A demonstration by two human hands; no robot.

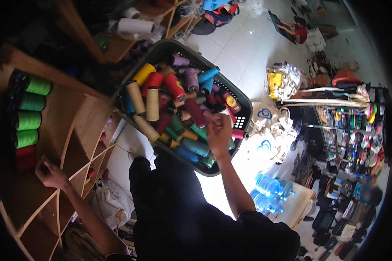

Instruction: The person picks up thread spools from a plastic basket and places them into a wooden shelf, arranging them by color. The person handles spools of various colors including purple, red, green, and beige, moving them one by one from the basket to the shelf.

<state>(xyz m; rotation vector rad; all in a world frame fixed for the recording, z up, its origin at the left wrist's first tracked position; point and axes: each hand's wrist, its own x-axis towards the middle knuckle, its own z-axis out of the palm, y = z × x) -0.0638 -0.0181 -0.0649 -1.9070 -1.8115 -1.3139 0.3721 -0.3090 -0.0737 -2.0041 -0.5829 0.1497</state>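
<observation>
A dark green plastic basket [245, 125] is heaped with thread spools in many colours. My right hand [219, 135] reaches into its right side, fingers closed around a dull pink thread spool [211, 116]. Near it lie a maroon spool [195, 112] and a bright pink spool [239, 134]. At the left, my left hand [52, 174] is inside a wooden shelf compartment, empty, fingers loosely bent and apart. Just beyond its fingertips sits a red spool [26, 155], in line with several green spools [29, 121].
The wooden shelf [80, 117] has several dividers beside me. A white plastic bag [113, 198] stands below it. Large blue water bottles [268, 186] and cream cloth bags [268, 130] are on the right. Another person [299, 32] sits far off at the upper right.
</observation>
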